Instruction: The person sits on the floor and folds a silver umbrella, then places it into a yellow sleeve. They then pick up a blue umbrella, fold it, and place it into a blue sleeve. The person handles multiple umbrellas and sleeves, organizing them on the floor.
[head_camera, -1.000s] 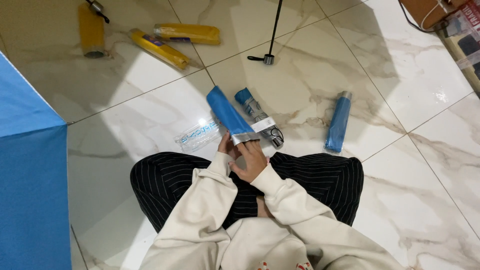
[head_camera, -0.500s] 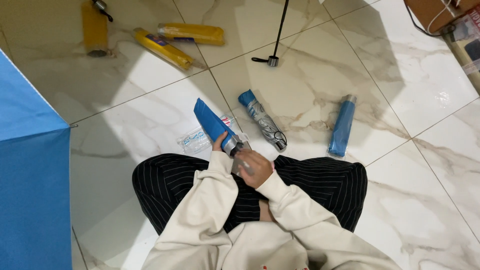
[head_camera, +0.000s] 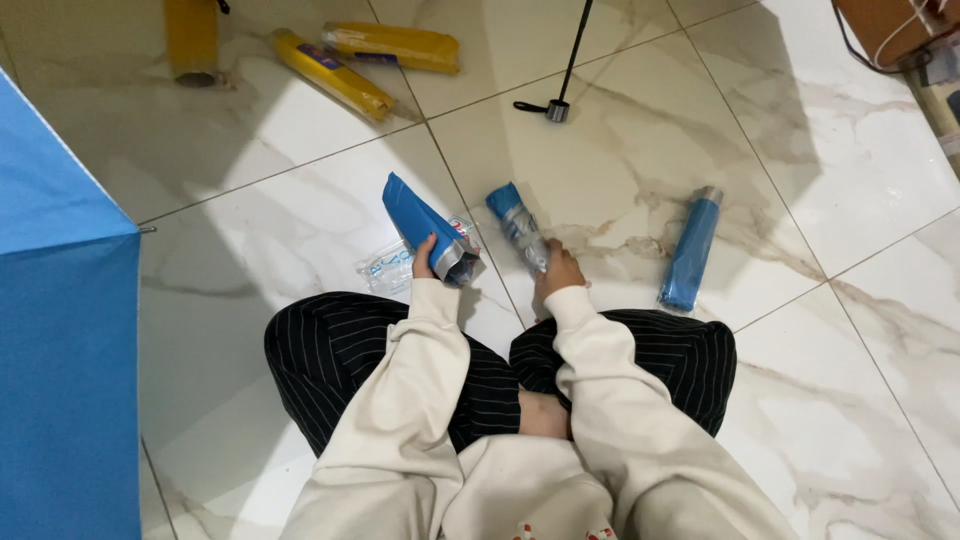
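Observation:
I sit cross-legged on a marble tile floor. My left hand (head_camera: 426, 258) grips a blue umbrella sleeve (head_camera: 424, 224) with a silver inside, held up off the floor. My right hand (head_camera: 560, 272) rests on the lower end of a folded blue umbrella in clear plastic wrap (head_camera: 518, 226), which lies on the floor in front of my knees. A crumpled clear plastic bag (head_camera: 388, 266) lies under the sleeve.
Another folded blue umbrella (head_camera: 692, 249) lies to the right. Three yellow folded umbrellas (head_camera: 334, 74) lie at the far left. An open blue umbrella canopy (head_camera: 60, 340) fills the left edge. A black rod with a handle (head_camera: 566, 70) lies ahead. A cardboard box (head_camera: 885, 28) sits top right.
My hands have parted. The left hand lowered the blue sleeve to the left, and the right hand reached out onto the wrapped umbrella on the floor.

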